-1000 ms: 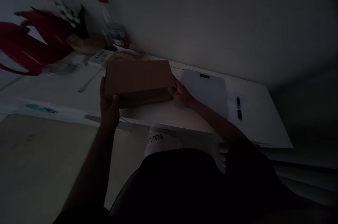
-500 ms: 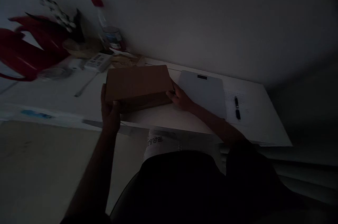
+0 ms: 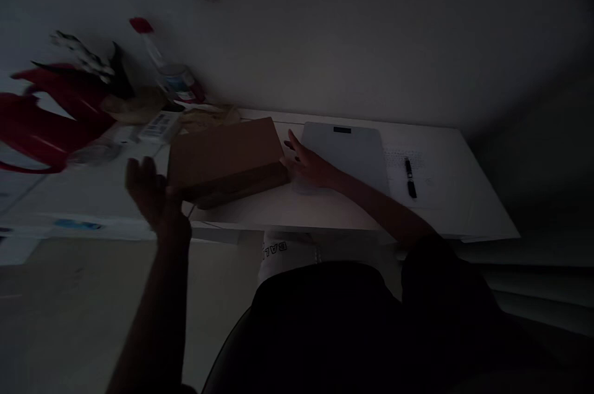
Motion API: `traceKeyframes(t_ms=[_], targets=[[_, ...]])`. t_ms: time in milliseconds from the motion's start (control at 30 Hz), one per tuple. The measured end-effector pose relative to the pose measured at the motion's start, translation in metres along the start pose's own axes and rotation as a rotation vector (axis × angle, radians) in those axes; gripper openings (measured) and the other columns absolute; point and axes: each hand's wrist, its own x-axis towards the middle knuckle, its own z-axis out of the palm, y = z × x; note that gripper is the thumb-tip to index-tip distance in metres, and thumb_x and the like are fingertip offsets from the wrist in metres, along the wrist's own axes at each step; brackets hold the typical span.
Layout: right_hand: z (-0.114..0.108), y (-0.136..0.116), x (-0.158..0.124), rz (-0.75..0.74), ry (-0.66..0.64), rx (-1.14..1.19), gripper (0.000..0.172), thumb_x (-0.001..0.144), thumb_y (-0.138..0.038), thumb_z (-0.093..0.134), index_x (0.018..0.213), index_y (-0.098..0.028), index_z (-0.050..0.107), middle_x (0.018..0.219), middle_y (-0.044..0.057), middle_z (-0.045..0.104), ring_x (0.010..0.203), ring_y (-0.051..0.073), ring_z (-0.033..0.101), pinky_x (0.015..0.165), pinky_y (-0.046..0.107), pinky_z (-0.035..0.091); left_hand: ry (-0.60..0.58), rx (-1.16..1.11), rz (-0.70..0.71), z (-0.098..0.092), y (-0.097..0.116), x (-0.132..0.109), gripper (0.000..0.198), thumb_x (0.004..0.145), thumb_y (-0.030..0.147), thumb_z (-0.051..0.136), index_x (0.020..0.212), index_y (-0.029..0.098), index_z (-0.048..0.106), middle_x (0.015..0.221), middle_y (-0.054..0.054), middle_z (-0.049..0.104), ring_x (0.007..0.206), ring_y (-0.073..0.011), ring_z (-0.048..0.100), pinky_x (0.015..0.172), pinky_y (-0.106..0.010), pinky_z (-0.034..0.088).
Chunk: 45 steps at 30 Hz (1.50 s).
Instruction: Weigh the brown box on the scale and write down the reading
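Observation:
A flat brown cardboard box (image 3: 226,156) lies on the white desk (image 3: 325,205) in a dim room. My left hand (image 3: 149,190) hovers just off the box's left end, fingers spread and holding nothing, a little blurred by motion. My right hand (image 3: 304,162) rests at the box's right end with its fingers stretched out, touching or nearly touching the box's side without gripping it.
A grey tablet-like slab (image 3: 346,153) lies right of the box, then a black pen (image 3: 409,177) on a sheet of paper. At the back left stand a red-capped bottle (image 3: 164,66), red glossy objects (image 3: 46,115) and small clutter. The wall rises right behind the desk.
Both hands have let go of the box, which now lies on the desk. My left hand has pulled away to the left and opened; my right hand's fingers have spread.

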Motion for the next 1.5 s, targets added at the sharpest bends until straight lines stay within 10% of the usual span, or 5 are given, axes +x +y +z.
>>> traceKeyframes(t_ms=[233,533,900,1100,1500], targets=[[-0.063,-0.005,-0.039,0.064,0.029,-0.622,0.037,0.11,-0.035,0.034,0.111,-0.012,0.063,0.09,0.008,0.065,0.076,0.019,0.058,0.061,0.029,0.038,0.069,0.084,0.366,0.038,0.092,0.031,0.034,0.092,0.037,0.056,0.112,0.015,0.072,0.108,-0.009,0.069,0.11,-0.0285,0.062,0.1,-0.049,0.043],[-0.128,0.021,-0.115,0.297,-0.131,-0.751,0.032,0.109,-0.03,0.037,0.085,-0.014,0.051,0.083,0.007,0.061,0.064,0.015,0.048,0.055,0.029,0.029,-0.791,0.05,0.626,0.155,0.165,0.013,0.027,0.088,0.025,0.054,0.111,0.029,0.067,0.103,-0.003,0.068,0.097,-0.0268,0.063,0.089,-0.047,0.05],[-0.176,0.058,-0.213,0.557,0.006,-0.665,0.015,0.106,-0.025,0.041,0.103,-0.015,0.051,0.092,0.006,0.064,0.069,0.015,0.054,0.056,0.027,0.03,-1.213,-0.07,1.085,0.286,0.18,-0.092,0.032,0.097,0.01,0.041,0.121,0.01,0.062,0.11,-0.013,0.067,0.103,-0.026,0.06,0.087,-0.04,0.047],[-0.182,0.078,-0.212,0.623,-0.021,-0.54,0.026,0.099,-0.012,0.043,0.123,-0.017,0.05,0.104,0.006,0.067,0.075,0.016,0.057,0.059,0.026,0.031,-1.352,0.024,1.353,0.319,0.196,-0.142,0.032,0.099,0.016,0.043,0.126,0.009,0.06,0.117,-0.017,0.062,0.106,-0.0287,0.058,0.09,-0.042,0.045],[-0.2,0.116,-0.215,0.336,0.153,-0.534,0.032,0.091,-0.005,0.04,0.114,-0.012,0.061,0.098,0.007,0.067,0.079,0.017,0.058,0.069,0.027,0.04,-1.315,0.071,1.234,0.327,0.186,-0.165,0.042,0.101,0.028,0.042,0.136,0.008,0.054,0.138,-0.019,0.053,0.127,-0.0355,0.05,0.103,-0.049,0.039]])
